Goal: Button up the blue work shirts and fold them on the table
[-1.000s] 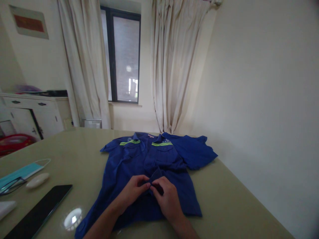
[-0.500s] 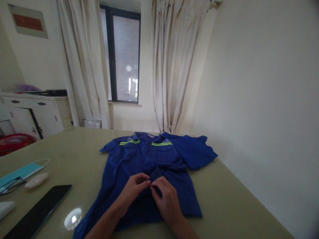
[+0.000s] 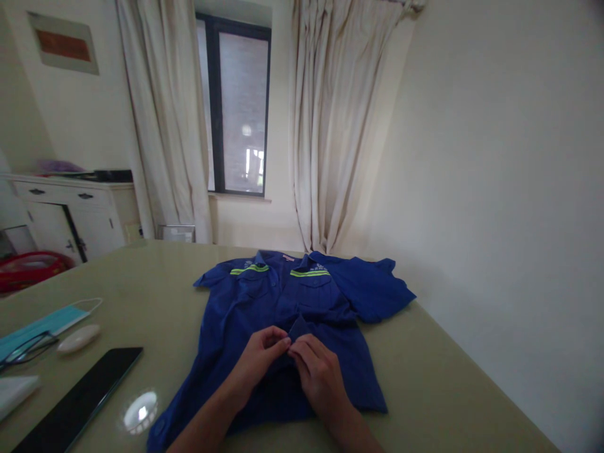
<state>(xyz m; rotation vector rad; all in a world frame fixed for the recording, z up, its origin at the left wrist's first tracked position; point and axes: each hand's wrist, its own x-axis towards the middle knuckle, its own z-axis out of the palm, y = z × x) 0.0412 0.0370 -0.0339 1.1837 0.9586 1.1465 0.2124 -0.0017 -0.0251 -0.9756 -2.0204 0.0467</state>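
Observation:
A dark blue short-sleeved work shirt (image 3: 255, 308) lies spread on the table, collar at the far side, with yellow-green stripes above its chest pockets. My left hand (image 3: 262, 355) pinches the shirt's front edge near the middle, thumb and fingers closed on the cloth. Right beside it, my right hand (image 3: 318, 371) grips the same raised bit of cloth, its fingertips almost touching the left ones. A small peak of fabric stands up between the two hands. Whatever button or buttonhole may be under the fingertips is hidden.
On the table (image 3: 155, 283) at the left lie a black phone (image 3: 80, 402), a pale oval object (image 3: 78, 338), glasses (image 3: 31, 349), a light blue face mask (image 3: 47, 327) and a white object (image 3: 16, 393). A wall (image 3: 509, 220) borders the table's right side.
The fingers of my right hand have drawn closer together at the cloth. The whole view has shifted slightly; the shirt stays in place on the table.

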